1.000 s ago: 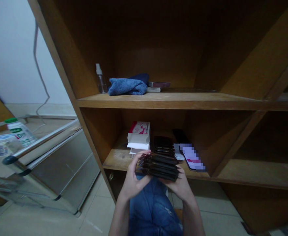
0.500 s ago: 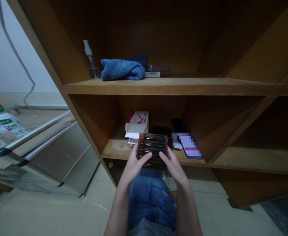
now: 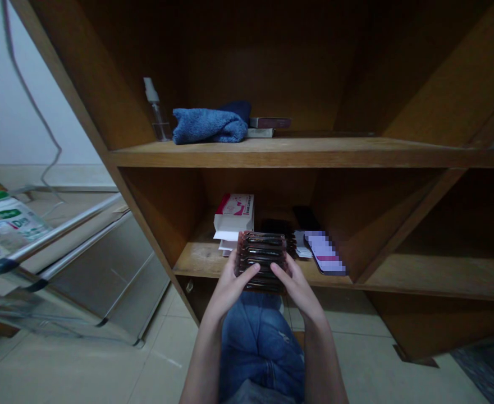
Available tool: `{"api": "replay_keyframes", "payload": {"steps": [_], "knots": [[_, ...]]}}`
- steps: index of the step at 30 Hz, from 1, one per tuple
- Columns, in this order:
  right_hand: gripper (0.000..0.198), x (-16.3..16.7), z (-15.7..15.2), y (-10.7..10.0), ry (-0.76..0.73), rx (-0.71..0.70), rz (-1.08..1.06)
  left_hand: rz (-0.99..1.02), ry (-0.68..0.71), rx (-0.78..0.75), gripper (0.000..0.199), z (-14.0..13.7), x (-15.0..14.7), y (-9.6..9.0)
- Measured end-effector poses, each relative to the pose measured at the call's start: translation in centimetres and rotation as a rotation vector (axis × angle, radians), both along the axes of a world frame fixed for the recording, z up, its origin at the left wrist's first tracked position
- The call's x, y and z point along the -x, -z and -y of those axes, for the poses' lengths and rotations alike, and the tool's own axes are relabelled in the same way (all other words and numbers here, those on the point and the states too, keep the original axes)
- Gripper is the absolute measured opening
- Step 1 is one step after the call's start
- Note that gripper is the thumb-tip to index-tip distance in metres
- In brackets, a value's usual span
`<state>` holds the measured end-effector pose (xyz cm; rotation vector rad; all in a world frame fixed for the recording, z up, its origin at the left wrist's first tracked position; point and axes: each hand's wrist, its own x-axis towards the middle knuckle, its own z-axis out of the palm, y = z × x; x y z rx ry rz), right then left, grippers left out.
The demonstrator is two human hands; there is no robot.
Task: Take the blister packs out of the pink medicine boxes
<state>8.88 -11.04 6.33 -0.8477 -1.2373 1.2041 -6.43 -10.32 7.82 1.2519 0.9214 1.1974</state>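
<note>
Between them, my left hand [image 3: 230, 283] and my right hand [image 3: 295, 283] hold a tray of brown glass ampoules [image 3: 262, 251], several lying side by side in clear plastic. Each thumb rests on top of the tray; the other fingers are mostly hidden beneath and behind it. The tray is just in front of the lower shelf's edge, above my knees. Behind it on that shelf, another dark ampoule tray [image 3: 289, 238] is partly covered from view. To the left lies a white and pink box [image 3: 235, 212], its white flaps open toward me.
A phone [image 3: 326, 255] with a blurred screen, white papers [image 3: 302, 244] and a dark flat object [image 3: 306, 216] lie right on the lower shelf. Above are a spray bottle [image 3: 158, 115], a blue towel [image 3: 209, 125] and thin boxes [image 3: 268, 122]. A metal-framed rack [image 3: 74, 224] stands left.
The view has shifted slightly, so the shelves appear a little lower. Both hands keep the same hold on the ampoule tray, which looks tilted a bit flatter.
</note>
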Motion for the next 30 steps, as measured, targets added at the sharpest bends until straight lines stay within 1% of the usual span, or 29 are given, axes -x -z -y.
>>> {"api": "replay_keyframes", "payload": {"steps": [5, 8, 11, 14, 18, 21, 23, 26, 30], "knots": [[0.052, -0.5, -0.1, 0.7, -0.028, -0.020, 0.042, -0.052, -0.006, -0.027, 0.054, 0.5, 0.1, -0.4], [0.052, -0.6, 0.0, 0.8, -0.036, -0.025, 0.075, -0.045, 0.002, -0.033, 0.059, 0.5, 0.3, -0.4], [0.052, -0.5, 0.3, 0.6, -0.026, -0.023, 0.103, -0.039, -0.008, -0.044, 0.064, 0.5, 0.6, -0.1], [0.052, -0.3, 0.6, 0.4, -0.009, -0.034, 0.142, -0.073, -0.015, -0.093, 0.064, 0.3, 1.1, 0.5], [0.052, -0.6, 0.6, 0.6, 0.056, -0.074, 0.331, -0.128, -0.011, -0.155, 0.060, 0.0, 1.5, 1.2], [0.053, -0.9, 0.4, 1.1, 0.080, -0.083, 0.441, -0.169, -0.010, -0.209, 0.054, -0.1, 1.5, 1.2], [0.055, -1.0, 0.3, 1.3, 0.076, -0.111, 0.426, -0.193, -0.016, -0.252, 0.053, 0.0, 1.5, 0.9], [0.062, -0.9, 0.3, 1.4, 0.067, -0.160, 0.348, -0.211, -0.022, -0.302, 0.052, 0.1, 1.4, 0.3], [0.071, -0.9, 0.3, 1.2, 0.075, -0.145, 0.300, -0.229, -0.042, -0.310, 0.051, 0.2, 1.4, 0.3]]}}
